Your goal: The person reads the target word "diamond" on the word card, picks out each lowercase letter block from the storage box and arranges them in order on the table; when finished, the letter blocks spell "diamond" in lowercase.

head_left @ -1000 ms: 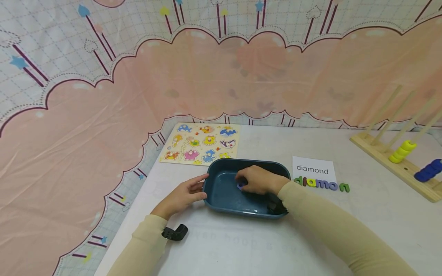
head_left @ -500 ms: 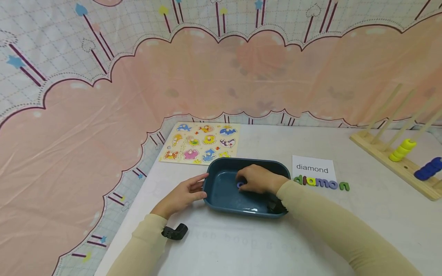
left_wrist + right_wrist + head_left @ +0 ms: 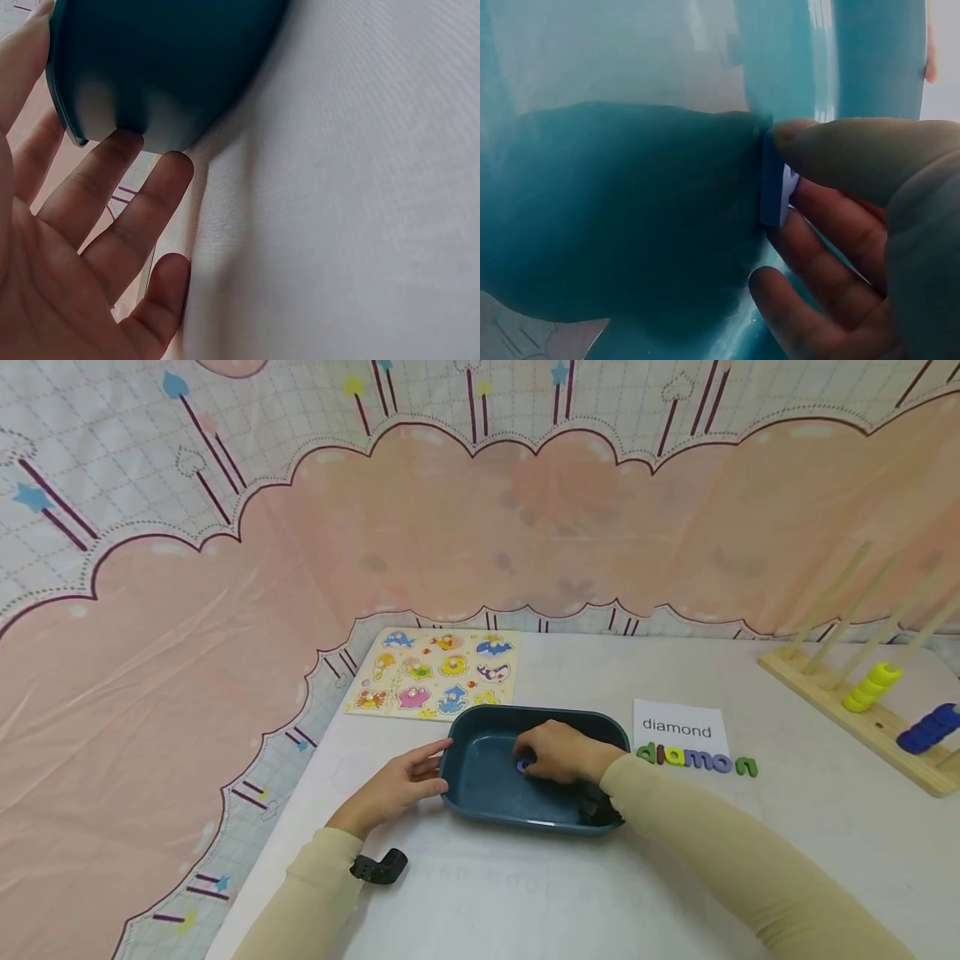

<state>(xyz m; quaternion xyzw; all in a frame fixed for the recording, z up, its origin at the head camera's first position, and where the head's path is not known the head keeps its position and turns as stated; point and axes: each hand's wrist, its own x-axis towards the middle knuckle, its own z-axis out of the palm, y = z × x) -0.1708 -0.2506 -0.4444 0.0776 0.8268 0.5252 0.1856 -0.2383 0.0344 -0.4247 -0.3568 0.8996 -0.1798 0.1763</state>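
A dark teal plastic tray (image 3: 476, 789) sits on the white table. My left hand (image 3: 392, 789) rests against its left end; in the left wrist view two fingertips (image 3: 174, 169) touch the outer wall, fingers spread and slightly bent. Inside the tray my right hand (image 3: 561, 753) pinches a small purple letter (image 3: 774, 187) between thumb and fingers near the floor. Which letter it is cannot be told, since the fingers hide most of it. To the tray's right, coloured letters (image 3: 697, 760) spell "diamon" below a white card (image 3: 678, 720) printed "diamond".
Behind the tray lies a sea-animal peg puzzle board (image 3: 435, 672). A wooden bead stand (image 3: 855, 718) with upright rods and yellow and blue beads stands at the right. A patterned pink curtain (image 3: 480, 527) hangs behind the table.
The purple letter shifts and turns slightly between the right fingers. Both hands otherwise stay in place, and the tray and the letter row have not moved.
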